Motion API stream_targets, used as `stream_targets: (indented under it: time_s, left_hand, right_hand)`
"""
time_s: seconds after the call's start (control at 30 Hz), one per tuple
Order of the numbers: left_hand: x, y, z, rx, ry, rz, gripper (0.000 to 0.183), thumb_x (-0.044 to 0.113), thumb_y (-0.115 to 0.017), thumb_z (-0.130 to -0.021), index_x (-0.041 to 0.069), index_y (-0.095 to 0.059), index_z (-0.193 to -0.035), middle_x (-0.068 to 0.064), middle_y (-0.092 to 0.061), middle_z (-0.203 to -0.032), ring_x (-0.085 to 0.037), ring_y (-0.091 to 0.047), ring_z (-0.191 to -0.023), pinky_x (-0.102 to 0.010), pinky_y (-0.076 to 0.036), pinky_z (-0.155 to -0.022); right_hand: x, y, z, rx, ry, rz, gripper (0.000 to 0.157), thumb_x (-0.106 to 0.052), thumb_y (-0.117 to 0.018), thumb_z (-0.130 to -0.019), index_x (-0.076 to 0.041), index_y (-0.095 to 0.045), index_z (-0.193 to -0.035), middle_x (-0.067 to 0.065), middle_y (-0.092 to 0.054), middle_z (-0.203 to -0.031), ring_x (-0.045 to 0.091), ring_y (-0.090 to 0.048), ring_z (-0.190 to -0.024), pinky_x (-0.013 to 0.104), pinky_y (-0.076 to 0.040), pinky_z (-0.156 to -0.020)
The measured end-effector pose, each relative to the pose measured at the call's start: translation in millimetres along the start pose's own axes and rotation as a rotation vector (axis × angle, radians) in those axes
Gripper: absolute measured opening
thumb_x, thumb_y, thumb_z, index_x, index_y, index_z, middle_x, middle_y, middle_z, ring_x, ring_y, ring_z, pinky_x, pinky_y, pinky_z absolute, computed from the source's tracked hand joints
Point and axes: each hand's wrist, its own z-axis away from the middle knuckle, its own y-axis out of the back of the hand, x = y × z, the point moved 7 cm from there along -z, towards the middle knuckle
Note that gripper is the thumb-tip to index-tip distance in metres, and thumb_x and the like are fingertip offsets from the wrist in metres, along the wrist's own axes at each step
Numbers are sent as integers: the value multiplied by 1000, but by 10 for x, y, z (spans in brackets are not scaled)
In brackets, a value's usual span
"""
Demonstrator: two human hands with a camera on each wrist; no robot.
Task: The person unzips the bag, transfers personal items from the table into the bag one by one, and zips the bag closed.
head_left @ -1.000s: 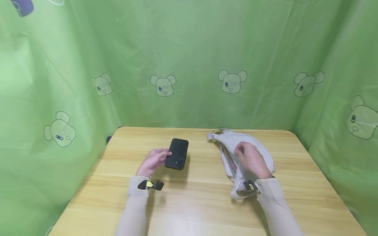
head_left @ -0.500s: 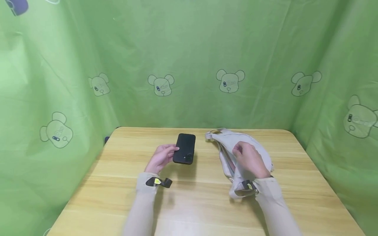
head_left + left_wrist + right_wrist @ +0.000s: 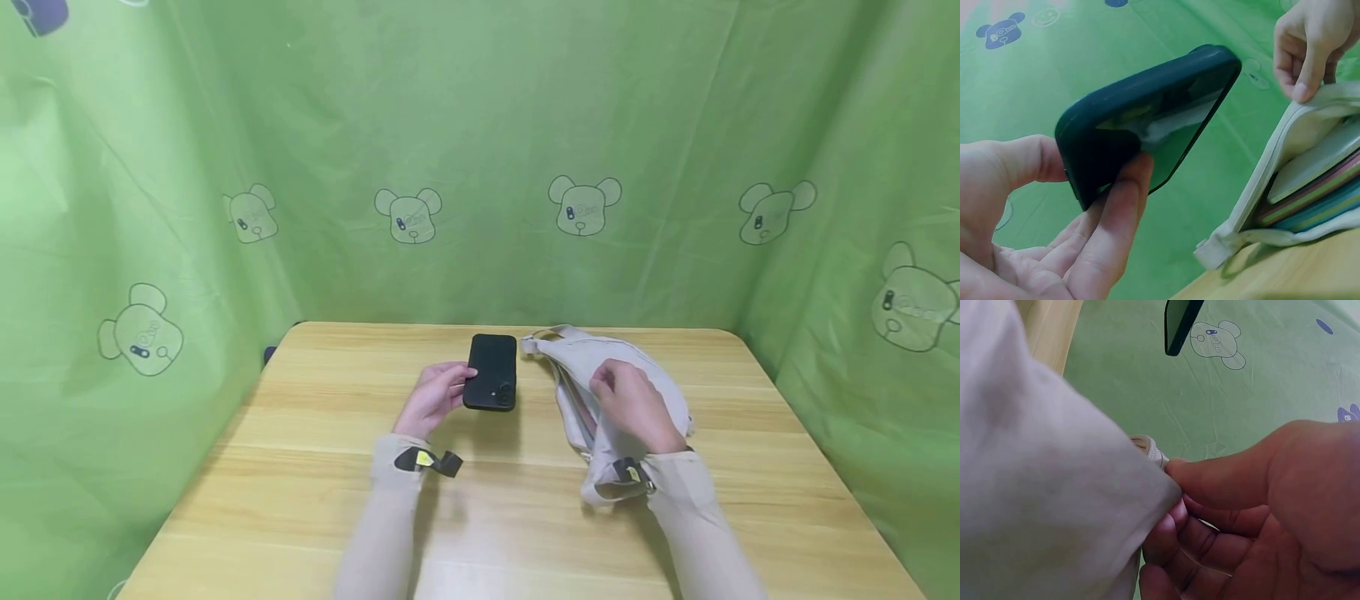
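i see the left hand [image 3: 435, 393] pinching the phone [image 3: 491, 367] by one side, up off the table [image 3: 322, 492] and just beside the bag [image 3: 579, 357], not touching it. the right hand [image 3: 633, 404] pinches the bag's rim, and its mouth gapes. to me the one-sided hold is the weak point: a knock against the rim could twist the phone loose. if the rim slips free, the mouth could sag over the striped contents [image 3: 1322, 206].
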Motion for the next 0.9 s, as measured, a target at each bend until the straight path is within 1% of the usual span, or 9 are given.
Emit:
stream_targets:
  time_s: [0.17,0.27,0.43,0.67,0.9]
  left_hand:
    - [-58,-105,-13,11,-1,47,20,0,-57,-96,9,-68,-82,-2,-66,-89,-12,-67,-75,-21,-60,-67]
    - [-99,-173,-15,8,6,69,20,-2,-57,-94,8,-68,-81,-4,-66,-90,-13,-68,-76,-22,-61,-68]
    - [-192,-300,-17,-10,24,76,19,-3,-57,-92,8,-67,-81,-6,-67,-92,-14,-69,-77,-22,-62,-67]
    - [-375,-470,-45,-47,50,56,20,-1,-57,-94,9,-67,-80,-5,-67,-89,-13,-70,-75,-22,-62,-65]
    - [-544,-584,-48,-57,61,8,9,-1,-60,-92,4,-67,-89,-5,-68,-89,-12,-71,-74,-21,-62,-66]
  right_hand:
    - [-20,-6,1,3,11,-7,12,-13,-59,-99,-4,-67,-98,15,-70,-93,27,-63,-80,39,-51,-70]
    - [-28,-10,0,1,8,-9,12,-13,-59,-99,-5,-67,-98,15,-70,-94,27,-64,-82,41,-52,-71]
    - [-29,-9,2,-3,1,-8,12,-13,-60,-100,-4,-67,-99,16,-71,-97,27,-65,-84,44,-54,-74]
    - [-28,-3,7,-5,0,-11,11,-12,-59,-99,-4,-67,-99,16,-71,-96,26,-64,-82,43,-54,-72]
    - [-28,1,3,0,-1,-10,11,-11,-59,-99,-3,-67,-99,16,-71,-97,26,-64,-82,40,-53,-71]
